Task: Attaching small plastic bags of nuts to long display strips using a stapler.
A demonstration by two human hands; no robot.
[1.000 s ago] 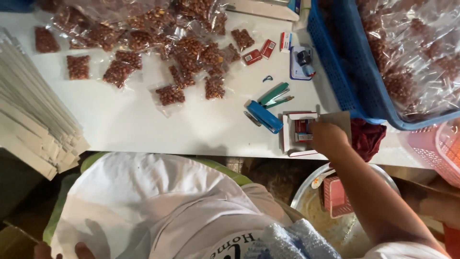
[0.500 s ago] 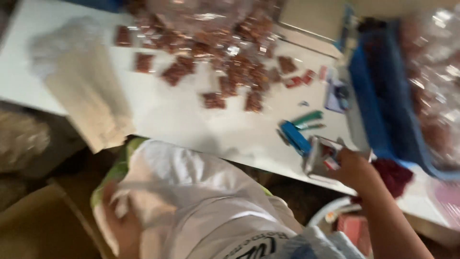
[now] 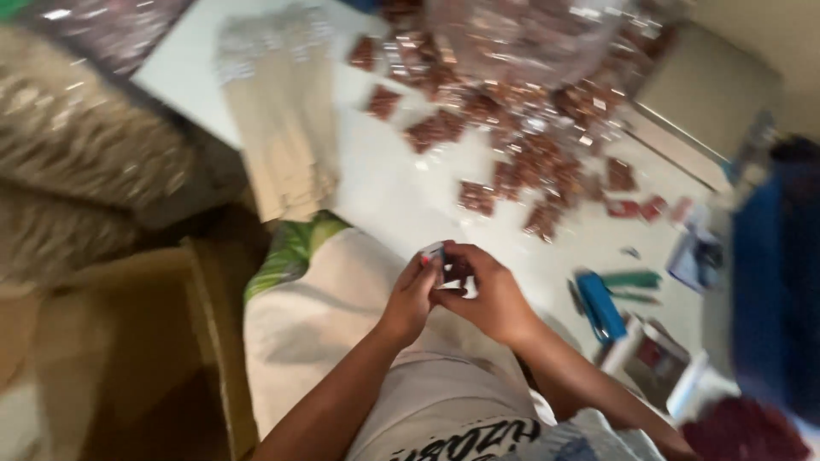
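Right now both hands meet over the person's lap, just in front of the near edge of the white table (image 3: 401,188). The left hand (image 3: 410,299) and right hand (image 3: 491,294) are closed together on 1 small packet (image 3: 440,265), which looks pale with a red corner; blur hides what else it is. Fingertips pinch it from both sides, so the grip is tight and narrow, with nothing else held.

By my reading, the step in hand is working this small packet between the fingers, and the next move calls for a fine 2-handed pinch held steady close to the body.

Farther off, many small reddish-brown packets (image 3: 512,162) lie scattered across the table. A stack of long pale sleeves (image 3: 282,128) sits at its left end. At the right, near the edge, lies a blue stapler (image 3: 600,306) beside a green-handled tool (image 3: 632,280). A blue crate (image 3: 773,282) stands at the far right, and a cardboard box (image 3: 111,341) sits low on the left.
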